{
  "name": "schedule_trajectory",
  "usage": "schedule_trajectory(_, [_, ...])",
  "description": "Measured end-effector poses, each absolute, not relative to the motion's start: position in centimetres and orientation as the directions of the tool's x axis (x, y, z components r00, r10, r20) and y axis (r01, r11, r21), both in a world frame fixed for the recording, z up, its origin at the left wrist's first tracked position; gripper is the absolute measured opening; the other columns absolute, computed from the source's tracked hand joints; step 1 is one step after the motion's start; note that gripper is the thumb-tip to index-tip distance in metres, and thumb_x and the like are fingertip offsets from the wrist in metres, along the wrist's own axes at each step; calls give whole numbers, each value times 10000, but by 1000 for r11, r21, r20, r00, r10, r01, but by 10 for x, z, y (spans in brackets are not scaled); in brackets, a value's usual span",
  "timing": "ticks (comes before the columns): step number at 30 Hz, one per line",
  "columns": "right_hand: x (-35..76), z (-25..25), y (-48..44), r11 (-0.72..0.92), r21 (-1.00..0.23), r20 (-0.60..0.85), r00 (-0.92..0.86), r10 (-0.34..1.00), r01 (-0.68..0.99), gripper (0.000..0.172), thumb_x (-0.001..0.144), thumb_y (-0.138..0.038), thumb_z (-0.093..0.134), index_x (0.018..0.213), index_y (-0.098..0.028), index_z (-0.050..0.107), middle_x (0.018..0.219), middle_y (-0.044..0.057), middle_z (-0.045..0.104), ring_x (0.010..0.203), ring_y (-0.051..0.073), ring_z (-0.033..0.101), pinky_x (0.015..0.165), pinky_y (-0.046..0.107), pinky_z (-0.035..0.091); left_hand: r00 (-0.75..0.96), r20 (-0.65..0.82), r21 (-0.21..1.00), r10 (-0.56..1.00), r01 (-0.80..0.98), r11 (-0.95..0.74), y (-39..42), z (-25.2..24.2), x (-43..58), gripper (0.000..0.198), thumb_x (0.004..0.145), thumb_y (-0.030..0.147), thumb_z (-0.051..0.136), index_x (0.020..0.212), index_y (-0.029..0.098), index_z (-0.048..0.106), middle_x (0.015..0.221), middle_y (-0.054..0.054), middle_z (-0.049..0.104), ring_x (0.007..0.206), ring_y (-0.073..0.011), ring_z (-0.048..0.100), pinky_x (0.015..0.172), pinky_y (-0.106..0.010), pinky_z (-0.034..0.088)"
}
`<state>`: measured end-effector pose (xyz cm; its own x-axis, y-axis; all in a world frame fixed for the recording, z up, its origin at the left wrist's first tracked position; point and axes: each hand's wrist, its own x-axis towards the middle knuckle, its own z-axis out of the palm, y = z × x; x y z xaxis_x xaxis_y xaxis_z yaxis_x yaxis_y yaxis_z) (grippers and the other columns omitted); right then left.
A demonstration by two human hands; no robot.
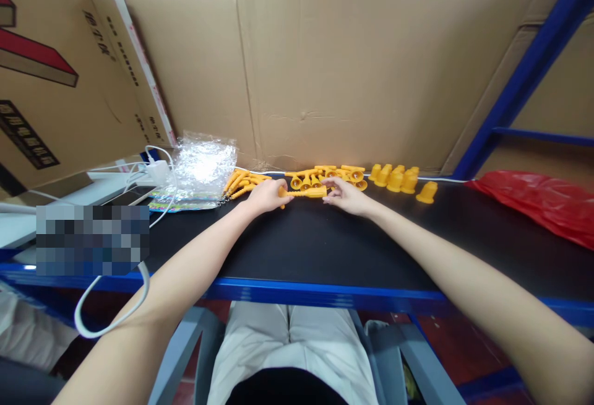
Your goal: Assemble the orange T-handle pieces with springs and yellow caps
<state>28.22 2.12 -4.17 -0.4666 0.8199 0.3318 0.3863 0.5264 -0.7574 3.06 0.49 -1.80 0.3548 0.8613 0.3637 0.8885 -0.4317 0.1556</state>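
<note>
My left hand (268,195) and my right hand (346,195) hold the two ends of a long yellow plastic piece (305,192) just above the black tabletop (297,244). Behind it lies a heap of yellow pieces with bell-shaped ends (327,176). To the left of my left hand sits a bundle of yellow sticks (241,182). To the right stand several yellow caps (396,178), with one more cap (427,192) lying apart.
A clear plastic bag (202,166) rests on a colourful packet at the left, beside a white charger (158,171) and its cable (111,324). A red plastic bag (538,204) lies at the right. Cardboard (325,64) walls the back. The table's blue front edge (297,293) is near my lap.
</note>
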Motion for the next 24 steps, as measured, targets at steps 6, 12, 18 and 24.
schedule_trajectory(6, [282, -37, 18, 301, -905, 177, -379, 908, 299, 236, 844, -269, 564, 1048, -157, 519, 831, 66, 649, 698, 149, 657, 767, 347, 549, 407, 404, 116, 819, 865, -488, 4, -19, 30, 308, 781, 463, 543, 920, 197, 610, 764, -36, 649, 708, -179, 591, 586, -245, 368])
schedule_trajectory(12, [277, -30, 9, 215, -904, 103, -301, 948, 369, 257, 897, -326, 500, 1081, -149, 524, 695, 50, 655, 677, 160, 657, 786, 356, 536, 404, 405, 110, 820, 869, -482, 3, -20, 31, 308, 774, 459, 545, 926, 200, 612, 768, -38, 644, 732, -191, 597, 607, -252, 386])
schedule_trajectory(18, [282, -33, 12, 283, -907, 126, -441, 889, 313, 419, 773, -198, 649, 1140, -173, 448, 804, 17, 647, 689, 139, 658, 808, 357, 530, 405, 387, 117, 828, 869, -480, 4, -20, 31, 309, 774, 455, 551, 926, 192, 607, 768, -42, 643, 724, -191, 594, 612, -255, 390])
schedule_trajectory(24, [283, -30, 10, 295, -888, 113, -453, 884, 354, 207, 826, -318, 592, 927, -163, 500, 785, 45, 673, 547, 104, 604, 685, 314, 515, 425, 397, 127, 814, 852, -507, 4, -19, 29, 307, 781, 460, 551, 927, 196, 610, 762, -36, 643, 707, -180, 585, 616, -252, 384])
